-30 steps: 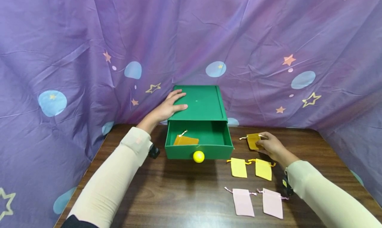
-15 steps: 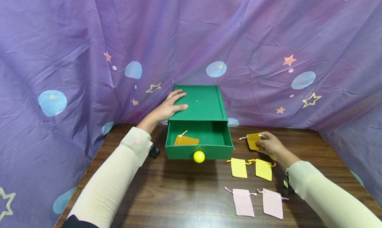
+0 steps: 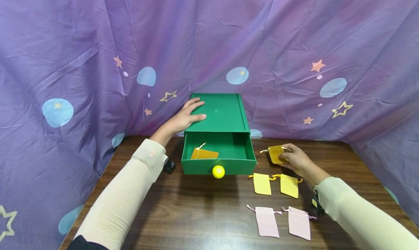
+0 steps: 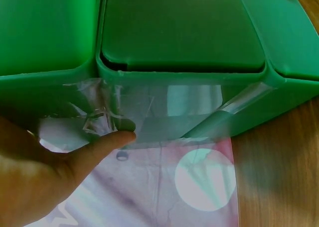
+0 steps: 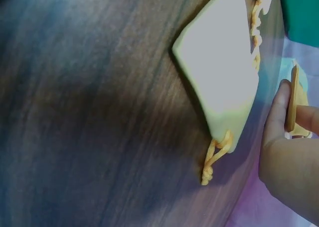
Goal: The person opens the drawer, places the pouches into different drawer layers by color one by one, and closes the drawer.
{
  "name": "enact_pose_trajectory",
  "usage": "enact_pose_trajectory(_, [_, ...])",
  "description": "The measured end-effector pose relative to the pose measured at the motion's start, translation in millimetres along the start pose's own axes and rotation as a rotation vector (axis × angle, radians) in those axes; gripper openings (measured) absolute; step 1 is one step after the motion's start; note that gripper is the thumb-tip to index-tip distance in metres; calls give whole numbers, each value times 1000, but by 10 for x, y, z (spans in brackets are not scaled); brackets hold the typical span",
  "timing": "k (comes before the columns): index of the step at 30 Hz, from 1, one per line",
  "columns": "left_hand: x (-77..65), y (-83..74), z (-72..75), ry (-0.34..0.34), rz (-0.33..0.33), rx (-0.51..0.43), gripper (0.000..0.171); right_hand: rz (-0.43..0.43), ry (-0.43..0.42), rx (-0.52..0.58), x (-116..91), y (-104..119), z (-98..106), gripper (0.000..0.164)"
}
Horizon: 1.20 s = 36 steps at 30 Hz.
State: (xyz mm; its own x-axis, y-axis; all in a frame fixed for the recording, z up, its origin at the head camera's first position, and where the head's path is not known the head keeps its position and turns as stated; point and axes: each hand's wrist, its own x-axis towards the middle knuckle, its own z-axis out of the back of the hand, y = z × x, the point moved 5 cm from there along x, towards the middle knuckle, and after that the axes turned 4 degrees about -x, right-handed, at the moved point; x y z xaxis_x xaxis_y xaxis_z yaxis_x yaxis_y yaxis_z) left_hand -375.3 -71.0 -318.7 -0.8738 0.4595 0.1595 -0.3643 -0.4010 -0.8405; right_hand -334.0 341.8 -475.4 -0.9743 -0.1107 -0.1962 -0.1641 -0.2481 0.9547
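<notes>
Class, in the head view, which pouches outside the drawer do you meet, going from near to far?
Two pink pouches → two yellow pouches → an orange pouch pinched by the right hand.

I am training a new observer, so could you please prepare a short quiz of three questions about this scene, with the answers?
1. True or false: the green drawer stands open.
2. How many pink pouches lie on the table?
3. What does the right hand hold?
A) a pink pouch
B) a gold-orange pouch
C) the drawer knob

Key: 1. True; 2. Two; 3. B
</notes>
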Motion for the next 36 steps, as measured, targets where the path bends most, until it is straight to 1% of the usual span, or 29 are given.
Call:
enact_pose_trajectory(7, [2,6,8,2,2,3,64,28,44,53,-46,107,-88,33])
enact_pose_trajectory(12, [-3,-2,15,5,4,8,65,27,60,77,-85,176,-159,31])
enact_pose_trajectory(16, [-7,5,11,5,6,13,65,34,73,106,-118,229,-199,33])
enact_pose_trajectory(22, [-1,12,0,5,4,16,65,54,87,122,-174,301,-224,33])
enact_pose_trajectory(29, [1,8,0,7,5,10,64,80,114,173,-237,382,-255,36])
enact_pose_trajectory(36, [-1,10,1,14,3,16,65,104,142,198,-310,465,-283,33])
